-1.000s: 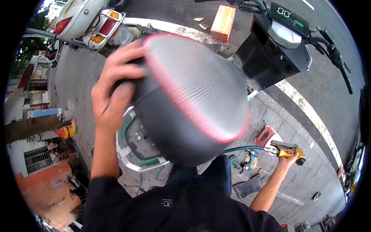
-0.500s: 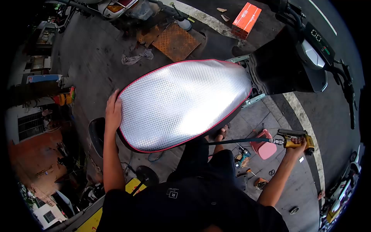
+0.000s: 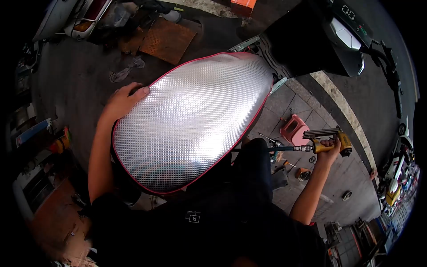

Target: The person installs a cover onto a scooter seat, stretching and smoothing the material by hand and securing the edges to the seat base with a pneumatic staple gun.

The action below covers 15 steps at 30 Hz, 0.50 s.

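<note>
A scooter seat point(image 3: 191, 120) with a shiny silver quilted top and red piping lies in front of me, tilted across the view. My left hand point(image 3: 122, 101) grips its upper left edge, thumb on the silver cover; the other fingertips are partly hidden. Out to the right, my right hand point(image 3: 328, 150) is wrapped around the handle of a yellow pneumatic staple gun point(image 3: 344, 143), held apart from the seat. A dark air hose point(image 3: 284, 149) runs from the gun's metal coupling toward my legs and passes under the seat.
The scooter's black front panel point(image 3: 293, 42) and handlebar point(image 3: 393, 82) rise beyond the seat. A pink stool point(image 3: 294, 129) and scattered tools stand on the paving. Behind the seat lie a rusty plate point(image 3: 167, 40), a rag point(image 3: 127, 69) and an orange box point(image 3: 243, 6).
My view has shifted and the seat appears closer and lower left. My left hand has slid along the edge toward the far side. The staple gun stays in my right hand, slightly higher in view.
</note>
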Each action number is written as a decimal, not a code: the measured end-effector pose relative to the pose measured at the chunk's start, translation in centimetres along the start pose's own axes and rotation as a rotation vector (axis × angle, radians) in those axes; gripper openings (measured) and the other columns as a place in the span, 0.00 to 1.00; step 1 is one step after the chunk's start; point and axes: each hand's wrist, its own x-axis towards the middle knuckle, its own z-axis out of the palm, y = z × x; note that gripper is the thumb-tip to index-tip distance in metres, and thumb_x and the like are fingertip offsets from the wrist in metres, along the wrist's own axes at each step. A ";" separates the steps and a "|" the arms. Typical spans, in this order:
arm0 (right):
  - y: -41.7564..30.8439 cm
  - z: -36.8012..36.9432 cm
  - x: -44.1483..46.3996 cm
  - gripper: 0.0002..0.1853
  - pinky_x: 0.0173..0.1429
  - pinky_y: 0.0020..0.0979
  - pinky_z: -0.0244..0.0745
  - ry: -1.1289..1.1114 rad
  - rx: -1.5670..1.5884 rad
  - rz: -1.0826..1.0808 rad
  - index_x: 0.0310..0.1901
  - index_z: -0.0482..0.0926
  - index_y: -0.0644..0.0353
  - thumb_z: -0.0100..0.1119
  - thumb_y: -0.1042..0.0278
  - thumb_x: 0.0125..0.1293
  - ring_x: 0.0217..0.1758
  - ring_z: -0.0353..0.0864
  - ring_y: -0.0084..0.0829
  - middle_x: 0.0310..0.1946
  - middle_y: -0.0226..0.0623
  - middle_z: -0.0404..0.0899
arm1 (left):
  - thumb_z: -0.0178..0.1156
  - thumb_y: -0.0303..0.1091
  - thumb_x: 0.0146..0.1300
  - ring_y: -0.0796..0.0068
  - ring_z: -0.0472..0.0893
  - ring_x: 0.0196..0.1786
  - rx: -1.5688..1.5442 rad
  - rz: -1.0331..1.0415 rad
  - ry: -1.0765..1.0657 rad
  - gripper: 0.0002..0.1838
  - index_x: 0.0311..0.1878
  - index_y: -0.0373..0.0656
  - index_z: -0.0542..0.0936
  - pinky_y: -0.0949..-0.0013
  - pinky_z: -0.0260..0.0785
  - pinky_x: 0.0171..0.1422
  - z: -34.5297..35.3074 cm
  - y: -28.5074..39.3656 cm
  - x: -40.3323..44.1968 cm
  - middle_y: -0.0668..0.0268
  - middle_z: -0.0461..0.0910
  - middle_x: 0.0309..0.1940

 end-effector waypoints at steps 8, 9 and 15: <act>2.4 -1.2 -0.6 0.06 0.27 0.28 0.60 0.044 -0.027 0.079 0.37 0.73 0.57 0.55 0.65 0.65 0.20 0.58 0.22 0.18 0.24 0.58 | 0.56 0.58 0.63 0.61 0.74 0.59 -0.310 -0.018 -0.084 0.36 0.61 0.34 0.72 0.66 0.61 0.65 2.8 -2.1 -1.7 0.51 0.76 0.56; 2.9 -1.6 -0.3 0.06 0.27 0.28 0.60 0.031 -0.007 0.094 0.37 0.73 0.57 0.55 0.65 0.65 0.20 0.58 0.22 0.18 0.24 0.58 | 0.56 0.58 0.63 0.61 0.74 0.59 -0.301 -0.011 -0.080 0.36 0.61 0.34 0.72 0.66 0.61 0.65 2.5 -2.0 -1.7 0.51 0.76 0.56; 4.5 -1.5 0.3 0.05 0.26 0.28 0.58 -0.028 0.037 0.173 0.35 0.73 0.56 0.54 0.66 0.66 0.20 0.57 0.21 0.18 0.23 0.57 | 0.48 0.60 0.67 0.59 0.58 0.74 -0.201 0.220 -0.091 0.39 0.71 0.40 0.60 0.62 0.51 0.74 3.5 -1.1 5.6 0.53 0.60 0.71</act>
